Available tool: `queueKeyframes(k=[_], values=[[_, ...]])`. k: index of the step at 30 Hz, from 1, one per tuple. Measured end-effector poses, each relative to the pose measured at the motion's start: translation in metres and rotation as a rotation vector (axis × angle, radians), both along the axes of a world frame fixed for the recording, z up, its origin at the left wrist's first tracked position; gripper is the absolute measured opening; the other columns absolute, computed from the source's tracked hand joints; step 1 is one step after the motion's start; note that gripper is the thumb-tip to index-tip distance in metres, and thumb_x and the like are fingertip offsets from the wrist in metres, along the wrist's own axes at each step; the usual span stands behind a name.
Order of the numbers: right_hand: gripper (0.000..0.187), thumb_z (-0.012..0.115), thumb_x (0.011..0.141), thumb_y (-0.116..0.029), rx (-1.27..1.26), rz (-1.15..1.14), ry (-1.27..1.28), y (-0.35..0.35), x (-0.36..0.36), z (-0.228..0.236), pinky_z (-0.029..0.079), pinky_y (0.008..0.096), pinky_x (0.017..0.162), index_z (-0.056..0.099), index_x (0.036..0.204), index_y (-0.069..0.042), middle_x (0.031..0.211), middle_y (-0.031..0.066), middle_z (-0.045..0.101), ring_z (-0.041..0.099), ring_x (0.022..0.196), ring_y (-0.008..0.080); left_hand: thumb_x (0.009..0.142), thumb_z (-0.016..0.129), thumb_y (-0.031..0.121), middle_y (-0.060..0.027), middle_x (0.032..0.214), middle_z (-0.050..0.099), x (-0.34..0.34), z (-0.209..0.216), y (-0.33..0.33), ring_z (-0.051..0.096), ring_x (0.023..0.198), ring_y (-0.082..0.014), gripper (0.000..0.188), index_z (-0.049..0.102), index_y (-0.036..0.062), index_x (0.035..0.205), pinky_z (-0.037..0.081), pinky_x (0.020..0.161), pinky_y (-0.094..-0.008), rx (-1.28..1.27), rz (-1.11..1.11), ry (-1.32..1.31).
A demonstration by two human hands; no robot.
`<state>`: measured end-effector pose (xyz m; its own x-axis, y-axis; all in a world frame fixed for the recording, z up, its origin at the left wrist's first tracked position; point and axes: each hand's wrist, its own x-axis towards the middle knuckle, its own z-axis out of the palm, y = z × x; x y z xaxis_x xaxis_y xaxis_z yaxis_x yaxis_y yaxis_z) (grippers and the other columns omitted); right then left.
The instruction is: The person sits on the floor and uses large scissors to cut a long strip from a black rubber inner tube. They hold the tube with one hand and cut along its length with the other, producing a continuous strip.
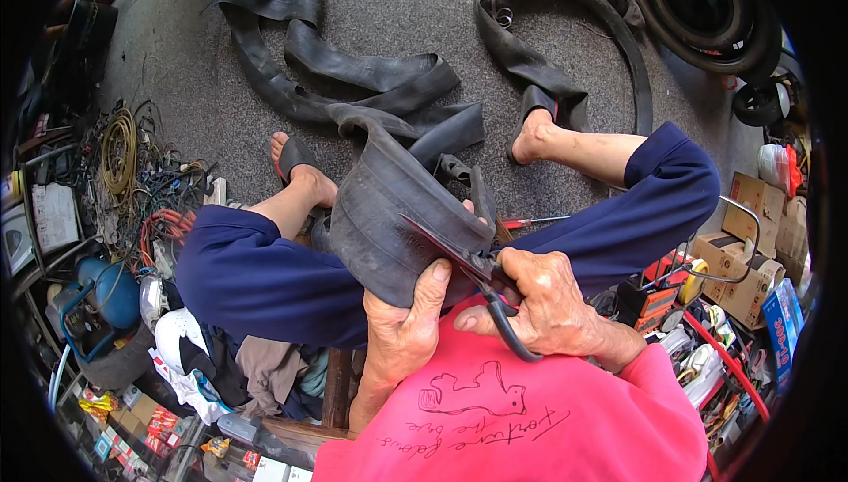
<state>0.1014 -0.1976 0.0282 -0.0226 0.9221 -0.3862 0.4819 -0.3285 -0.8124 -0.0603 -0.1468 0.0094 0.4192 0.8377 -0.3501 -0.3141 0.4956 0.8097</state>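
A wide black rubber inner tube, cut open into a sheet, is draped between my knees. My left hand grips its near edge, with the thumb on top. My right hand is closed around the black handles of a pair of scissors. The dark blades lie over the rubber near its right edge, pointing up and left; whether they are parted is hard to tell. The sheet runs on into a long folded strip of tube on the ground beyond my feet.
Another length of tube curves at the far right, beside stacked tyres. A red-handled screwdriver lies beyond my right hand. Coiled cables and a blue tank crowd the left; cardboard boxes stand right.
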Motion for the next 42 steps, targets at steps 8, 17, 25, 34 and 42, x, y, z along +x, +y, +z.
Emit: queueKeyframes(k=[8,17,25,34,42], values=[[0.060,0.086,0.069,-0.048,0.085,-0.034,0.026,-0.007,-0.001,-0.007,0.044,0.0366,0.044,0.052,0.065,0.002,0.055,0.0152,0.057,0.059,0.046,0.0289,0.097,0.053,0.001,-0.0213,0.136,0.054,0.003,0.003,0.000,0.054,0.126,-0.0287,0.044,0.043,-0.0080,0.138,0.043,0.107,-0.0400,-0.075,0.013,-0.065],[0.058,0.088,0.069,-0.043,0.119,0.001,-0.028,-0.019,0.013,-0.009,0.043,0.0357,0.043,0.049,0.063,-0.001,0.054,0.0117,0.055,0.056,0.045,0.0276,0.094,0.062,0.027,-0.0246,0.157,0.024,-0.012,-0.036,0.044,0.023,0.147,-0.0362,0.079,0.018,-0.0021,0.153,0.025,0.118,-0.0555,-0.768,0.206,-0.934],[0.058,0.087,0.070,-0.044,0.102,-0.012,-0.034,-0.021,0.012,-0.006,0.042,0.0365,0.044,0.048,0.063,-0.001,0.054,0.0115,0.053,0.056,0.045,0.0285,0.089,0.061,0.000,-0.0174,0.123,0.063,-0.013,-0.002,0.047,0.064,0.113,-0.0271,0.044,0.049,-0.0071,0.131,0.049,0.102,-0.0427,-0.522,0.234,-0.372],[0.064,0.085,0.068,-0.053,0.172,0.021,-0.100,-0.022,0.009,-0.013,0.038,0.0369,0.043,0.048,0.064,-0.001,0.051,0.0099,0.046,0.049,0.042,0.0259,0.088,0.062,0.000,-0.0158,0.120,0.065,-0.012,0.019,0.043,0.064,0.109,-0.0223,0.043,0.051,-0.0079,0.129,0.048,0.100,-0.0366,-0.238,0.214,-0.076],[0.066,0.086,0.065,-0.056,0.308,0.051,-0.204,-0.012,0.013,-0.010,0.041,0.0357,0.044,0.050,0.068,-0.001,0.056,0.0110,0.050,0.053,0.046,0.0256,0.086,0.064,0.004,-0.0175,0.123,0.063,-0.015,0.022,0.045,0.063,0.109,-0.0227,0.051,0.049,-0.0101,0.132,0.045,0.102,-0.0353,-0.159,0.154,-0.010]])
